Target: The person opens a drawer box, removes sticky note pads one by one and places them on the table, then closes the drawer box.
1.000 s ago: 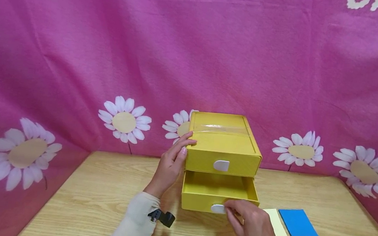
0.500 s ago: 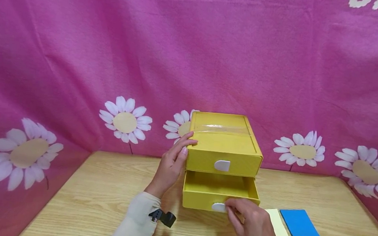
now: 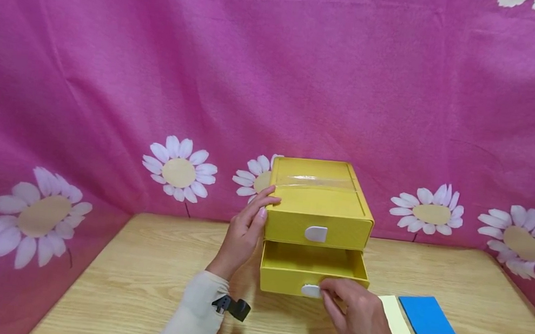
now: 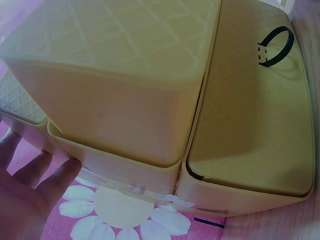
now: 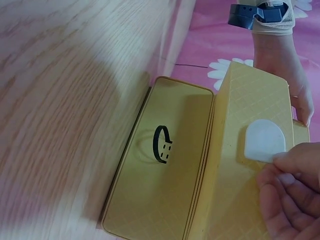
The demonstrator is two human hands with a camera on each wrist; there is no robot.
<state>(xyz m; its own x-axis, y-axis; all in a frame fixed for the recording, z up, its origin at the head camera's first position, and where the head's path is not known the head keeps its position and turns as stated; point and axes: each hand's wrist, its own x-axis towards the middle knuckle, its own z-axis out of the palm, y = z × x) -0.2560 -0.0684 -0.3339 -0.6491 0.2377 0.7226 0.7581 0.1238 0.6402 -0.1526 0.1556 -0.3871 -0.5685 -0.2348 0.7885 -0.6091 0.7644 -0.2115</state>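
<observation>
A yellow drawer box (image 3: pixel 315 200) stands on the table with its middle drawer (image 3: pixel 282 282) partly pulled out. The inside of that drawer, as far as it shows, holds nothing. My right hand (image 3: pixel 363 318) pinches the white tab (image 3: pixel 310 291) on its front between thumb and finger. My left hand (image 3: pixel 241 235) rests on the box's upper left edge, fingers fairly straight and spread. The top drawer, also with a white tab (image 3: pixel 316 233), is closed. Below, in the right wrist view, a closed bottom drawer (image 5: pixel 175 185) carries a black loop handle (image 5: pixel 159 145); the head view hides it.
Right of the box, a pale yellow paper pad (image 3: pixel 395 316) and a blue pad (image 3: pixel 428 316) lie on the wooden table (image 3: pixel 147 285). Clear tape (image 3: pixel 317 182) crosses the box top. A pink flowered cloth (image 3: pixel 277 70) hangs close behind the box.
The middle drawer has slid slightly inward, and my right hand has moved with it, still pinching the tab. My left hand stays on the box edge. The head view has shifted a little.
</observation>
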